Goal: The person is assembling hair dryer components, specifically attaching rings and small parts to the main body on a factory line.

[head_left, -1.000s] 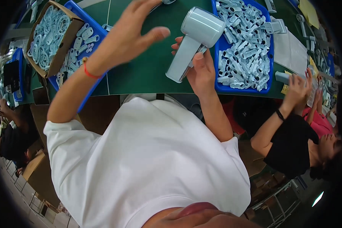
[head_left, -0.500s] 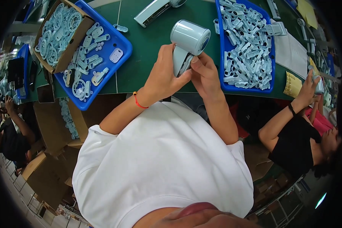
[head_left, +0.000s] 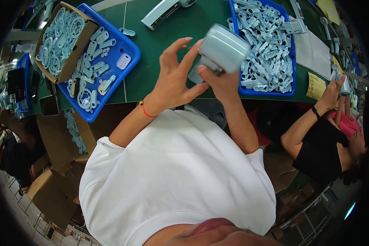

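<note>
A pale blue hair-dryer-shaped housing (head_left: 224,48), with a thick barrel head and a short handle, is tilted above the green table. My right hand (head_left: 223,84) is closed round it at the join of head and handle, thumb on the near side; most of its other fingers are hidden behind. My left hand (head_left: 174,74) is open beside it, fingers spread, the index fingertip against or very near the barrel's left edge; I cannot tell if it touches. A second pale blue housing (head_left: 162,15), its handle's slotted side showing, lies on the table farther off.
On the left, a blue tray (head_left: 129,71) bears a cardboard box (head_left: 76,49) of pale blue rings and small parts. A blue tray (head_left: 294,61) on the right is heaped with small parts. A co-worker's hand (head_left: 330,96) works at the far right. Open cartons (head_left: 55,139) stand below left.
The housing has swung to the right and turned, hiding the open handle side. My left hand has come off the handle and spread its fingers; my right hand still holds on.
</note>
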### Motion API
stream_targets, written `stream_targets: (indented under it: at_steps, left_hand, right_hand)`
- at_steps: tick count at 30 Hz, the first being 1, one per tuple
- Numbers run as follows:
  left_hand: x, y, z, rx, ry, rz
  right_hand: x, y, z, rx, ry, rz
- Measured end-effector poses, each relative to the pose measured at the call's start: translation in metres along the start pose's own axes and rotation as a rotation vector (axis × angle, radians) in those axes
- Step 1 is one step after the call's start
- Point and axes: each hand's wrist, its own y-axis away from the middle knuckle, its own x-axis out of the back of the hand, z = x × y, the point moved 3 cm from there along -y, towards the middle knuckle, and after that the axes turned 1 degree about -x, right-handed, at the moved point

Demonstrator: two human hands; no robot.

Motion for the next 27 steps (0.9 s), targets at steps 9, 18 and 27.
stream_targets:
  at_steps: [9, 18, 27]
  left_hand:
    - [0.011, 0.029, -0.039, 0.199, 0.240, 0.131]
    - [0.016, 0.041, 0.046, -0.639, -0.236, 0.254]
    - [0.015, 0.017, 0.001, -0.079, -0.781, -0.074]
  right_hand:
    - [-0.006, -0.004, -0.003, 0.187, -0.594, -0.057]
    - [-0.035, -0.020, -0.014, 0.689, 1.028, -0.100]
    - [-0.003, 0.002, 0.003, 0.598, 1.048, -0.104]
